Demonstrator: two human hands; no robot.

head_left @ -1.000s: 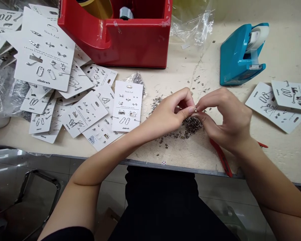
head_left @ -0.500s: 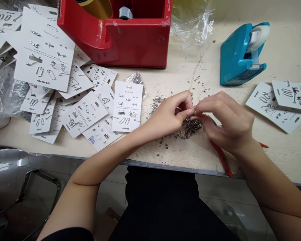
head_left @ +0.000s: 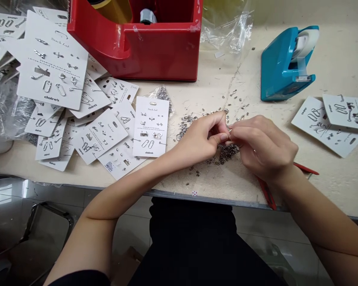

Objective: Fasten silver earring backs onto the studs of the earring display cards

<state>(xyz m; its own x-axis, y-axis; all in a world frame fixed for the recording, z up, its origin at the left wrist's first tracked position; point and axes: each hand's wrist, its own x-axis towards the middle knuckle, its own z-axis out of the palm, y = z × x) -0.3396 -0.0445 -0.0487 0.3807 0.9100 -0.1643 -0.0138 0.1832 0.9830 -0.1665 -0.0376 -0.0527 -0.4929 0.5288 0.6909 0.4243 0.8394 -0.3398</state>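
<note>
Fingertips of my left hand point(head_left: 207, 133) are pinched together above a pile of small metal pieces point(head_left: 226, 153). Facing it, my right hand point(head_left: 262, 145) is pinched too, and the two sets of fingertips meet. What they hold between them is too small and covered to make out. Beneath my right hand and wrist lies a red-handled tool point(head_left: 267, 194), mostly hidden. Left of my hands, a white earring card point(head_left: 150, 127) lies flat, with several earrings mounted on it. Behind it sits a clear bag of small metal pieces point(head_left: 162, 95).
A heap of earring cards point(head_left: 53, 59) covers the table's left side. At the back stands a large red tape dispenser point(head_left: 161, 51), with a blue tape dispenser point(head_left: 279, 71) to its right. Two more cards point(head_left: 328, 127) overlap at the right. The table edge point(head_left: 193, 200) runs before me.
My right hand has turned slightly, its knuckles shifting down and covering more of the red-handled tool. The fingertips of both hands stay together at almost the same spot.
</note>
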